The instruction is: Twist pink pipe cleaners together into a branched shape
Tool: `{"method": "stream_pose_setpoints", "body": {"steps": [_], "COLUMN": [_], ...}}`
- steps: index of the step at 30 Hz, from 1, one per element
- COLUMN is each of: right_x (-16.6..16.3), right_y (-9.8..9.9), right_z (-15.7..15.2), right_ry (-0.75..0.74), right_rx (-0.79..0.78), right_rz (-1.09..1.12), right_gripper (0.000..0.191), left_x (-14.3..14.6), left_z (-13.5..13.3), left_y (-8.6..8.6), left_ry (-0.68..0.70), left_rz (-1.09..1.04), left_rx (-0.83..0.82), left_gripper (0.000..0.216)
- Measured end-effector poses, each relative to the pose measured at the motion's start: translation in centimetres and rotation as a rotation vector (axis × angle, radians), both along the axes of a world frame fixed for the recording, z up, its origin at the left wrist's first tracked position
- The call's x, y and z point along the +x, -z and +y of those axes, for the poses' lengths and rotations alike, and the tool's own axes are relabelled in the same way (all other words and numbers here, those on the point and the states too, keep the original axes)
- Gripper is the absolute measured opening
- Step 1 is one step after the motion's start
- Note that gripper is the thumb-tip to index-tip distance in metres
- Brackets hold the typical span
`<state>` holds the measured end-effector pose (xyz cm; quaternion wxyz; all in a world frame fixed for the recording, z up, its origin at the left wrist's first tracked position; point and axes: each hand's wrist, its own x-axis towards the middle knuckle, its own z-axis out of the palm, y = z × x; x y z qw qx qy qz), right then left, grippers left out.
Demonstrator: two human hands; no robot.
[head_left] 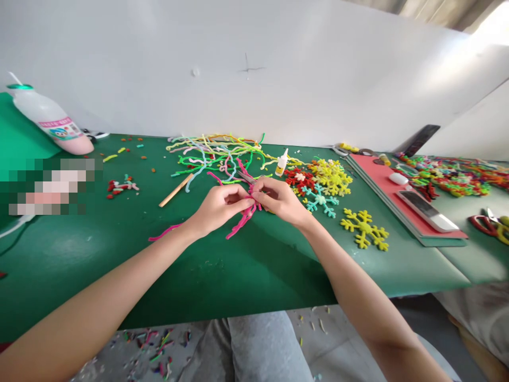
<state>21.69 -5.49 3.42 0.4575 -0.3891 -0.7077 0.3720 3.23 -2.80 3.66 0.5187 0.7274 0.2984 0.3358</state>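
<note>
My left hand (217, 207) is closed, its thumb and fingertips pinching a bright pink pipe cleaner piece (237, 227). Opposite it, my right hand (280, 199) grips the same pink piece, the fingertips of both hands nearly meeting. Bent pink strands stick out above and below the fingers. A grey metal tool (247, 178) shows just above my right fingers; whether that hand holds it I cannot tell. Left of my hands lies a separate pink pipe cleaner (164, 232). Beyond them is a loose heap of coloured pipe cleaners (214, 146).
Right of my hands stand a small white glue bottle (281, 163) and pipe cleaner snowflakes, including a yellow one (365, 227). A wooden stick (176, 191) lies left. A red board (382, 178) carries a white device (427, 210). Scissors (491, 225) and a drink bottle (55, 124) flank the table.
</note>
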Motion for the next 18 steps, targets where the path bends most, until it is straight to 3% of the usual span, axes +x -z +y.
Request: {"method": "stream_pose_setpoints", "body": {"steps": [6, 9, 13, 18], "right_x": [-0.1, -0.2, -0.2, -0.6], "right_y": [0.1, 0.2, 0.4, 1.0], "right_z": [0.0, 0.1, 0.4, 0.7], "right_ry": [-0.031, -0.02, 0.022, -0.168], "right_rx": [0.115, 0.085, -0.14, -0.463], "right_rz": [-0.053, -0.026, 0.065, 0.321], "right_gripper": [0.014, 0.014, 0.029, 0.036], "left_x": [0.0, -0.1, -0.2, 0.0], "left_z": [0.4, 0.5, 0.5, 0.3], "left_y": [0.2, 0.4, 0.5, 0.6], "left_ry": [0.059, 0.039, -0.073, -0.147], "left_rz": [0.023, 0.016, -0.033, 0.009], "left_rx": [-0.017, 0.006, 0.097, 0.318], "left_gripper": [0.02, 0.021, 0.023, 0.022]}}
